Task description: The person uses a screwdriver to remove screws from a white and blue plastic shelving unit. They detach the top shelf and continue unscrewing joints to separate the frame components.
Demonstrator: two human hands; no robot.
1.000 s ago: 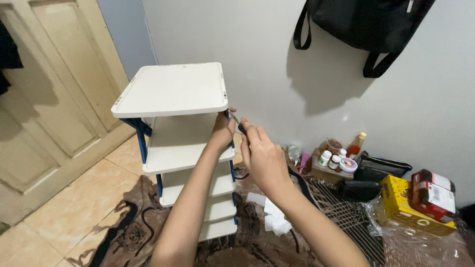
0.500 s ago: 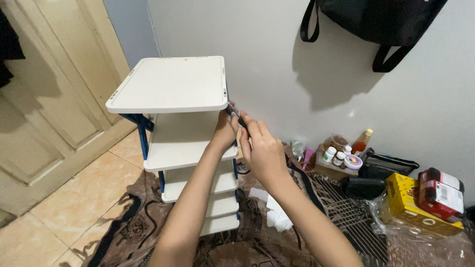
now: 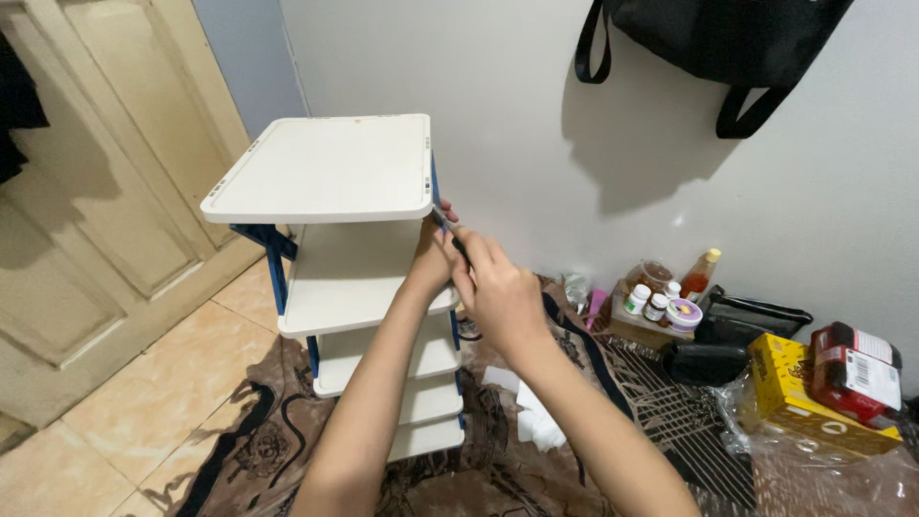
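My left hand [image 3: 433, 257] grips the blue corner post [image 3: 434, 191] just under the top tray of the white shelf rack [image 3: 325, 172], to steady it. My right hand [image 3: 498, 292] pinches a small screwdriver [image 3: 454, 239], tip at that right corner joint.
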